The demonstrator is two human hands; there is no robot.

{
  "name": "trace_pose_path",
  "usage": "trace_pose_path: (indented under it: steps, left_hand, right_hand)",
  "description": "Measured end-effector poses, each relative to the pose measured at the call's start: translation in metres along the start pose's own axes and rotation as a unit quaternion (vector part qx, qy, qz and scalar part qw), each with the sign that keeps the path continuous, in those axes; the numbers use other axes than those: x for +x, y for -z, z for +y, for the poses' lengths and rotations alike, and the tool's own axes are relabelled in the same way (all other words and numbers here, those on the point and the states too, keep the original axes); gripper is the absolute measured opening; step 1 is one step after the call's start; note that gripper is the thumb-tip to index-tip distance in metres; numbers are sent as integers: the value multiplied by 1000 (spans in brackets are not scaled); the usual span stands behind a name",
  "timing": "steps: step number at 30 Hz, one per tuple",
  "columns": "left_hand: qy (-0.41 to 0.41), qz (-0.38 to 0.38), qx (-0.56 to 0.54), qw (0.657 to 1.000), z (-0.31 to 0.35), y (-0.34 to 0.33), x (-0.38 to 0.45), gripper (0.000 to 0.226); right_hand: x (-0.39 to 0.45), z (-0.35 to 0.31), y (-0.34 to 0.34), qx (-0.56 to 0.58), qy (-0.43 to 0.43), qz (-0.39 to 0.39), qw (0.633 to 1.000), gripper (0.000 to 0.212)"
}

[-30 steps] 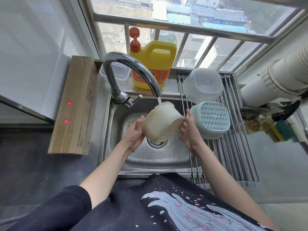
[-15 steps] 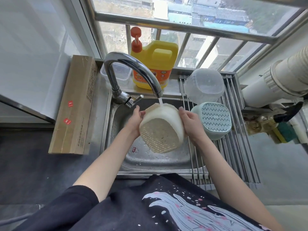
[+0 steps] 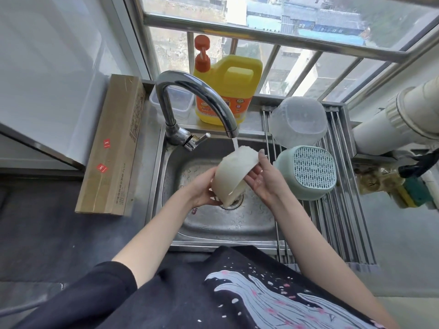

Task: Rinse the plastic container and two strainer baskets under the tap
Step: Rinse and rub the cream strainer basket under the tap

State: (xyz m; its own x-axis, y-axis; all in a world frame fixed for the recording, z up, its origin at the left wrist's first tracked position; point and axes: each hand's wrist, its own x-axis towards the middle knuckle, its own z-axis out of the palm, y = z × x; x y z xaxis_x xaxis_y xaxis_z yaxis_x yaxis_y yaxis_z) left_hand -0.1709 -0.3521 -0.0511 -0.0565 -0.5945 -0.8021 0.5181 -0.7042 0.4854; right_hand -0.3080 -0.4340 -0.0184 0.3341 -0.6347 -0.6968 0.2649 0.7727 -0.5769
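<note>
A cream strainer basket [image 3: 231,174] is tilted on its side under the running tap [image 3: 231,129], over the sink [image 3: 228,224]. My left hand [image 3: 202,188] grips its lower left side from below. My right hand [image 3: 263,176] holds its right rim, one finger pointing up along the edge. Water from the spout lands on the basket's top edge. A green strainer basket [image 3: 308,172] lies upside down on the drying rack at the right. Behind it sits the clear plastic container [image 3: 298,122], also turned over.
A yellow detergent jug [image 3: 228,89] with an orange pump stands behind the tap, beside a small clear box [image 3: 178,103]. A long cardboard box [image 3: 114,143] lies left of the sink. The metal roll-up rack [image 3: 337,210] spans the sink's right side. White pipes [image 3: 399,119] run at far right.
The cream basket has been turned in my hands: its perforated bottom faced me half a second ago, now its smooth side faces up and the bottom points down toward the drain.
</note>
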Motion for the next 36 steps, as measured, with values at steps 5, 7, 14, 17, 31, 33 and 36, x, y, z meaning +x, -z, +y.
trace_pose_path:
  steps: [5,7,14,17,31,33,36]
  left_hand:
    - [1,97,16,995,6,-3,-11,34]
    - [-40,136,63,988,12,-1,-20,43]
    - [-226,181,190,938,34,7,-25,45]
    - [-257,136,147,945,35,4,-33,43]
    - [-124,-28,-252,959,25,-8,-32,20]
    - [-120,-10,-265,957,24,-11,-28,24]
    - [-127,17,-228,965,21,-13,-24,32]
  right_hand:
    - [3,-9,-8,20,-77,37,996,18]
    - [9,-12,-7,55,-114,75,989,21]
    - [31,3,14,142,-213,181,950,31]
    - [35,10,24,178,-225,158,945,36]
    - [16,35,36,174,-253,110,945,22]
    - [18,37,31,152,-255,124,947,21]
    - [16,37,27,137,-235,110,956,17]
